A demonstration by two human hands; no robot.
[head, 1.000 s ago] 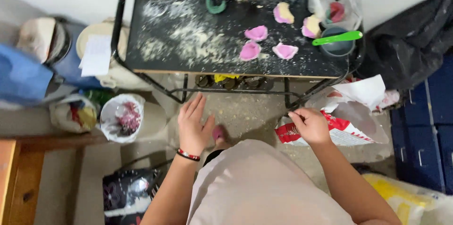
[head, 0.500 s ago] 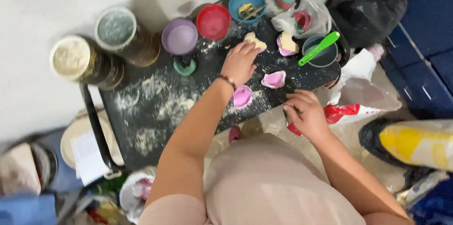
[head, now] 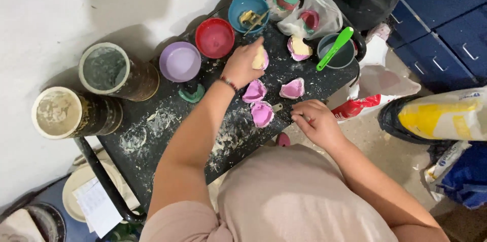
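Left hand reaches across the black table, its grip closed on a pink mould holding pale filling, just beside the blue bowl. Right hand rests at the near edge — grip pinched on something too small to identify. 3 pink moulds lie between the hands, apparently unfilled; 1 filled mould sits beyond. Judgement: filling partly done — 3 outstanding.

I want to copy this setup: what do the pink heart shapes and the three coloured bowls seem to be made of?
The pink heart shapes look like soft silicone moulds: matt, thin wavy rims, hollow insides. The red bowl, lilac bowl and blue bowl look like plastic: even colour and smooth, faintly glossy walls, though rubber is possible.
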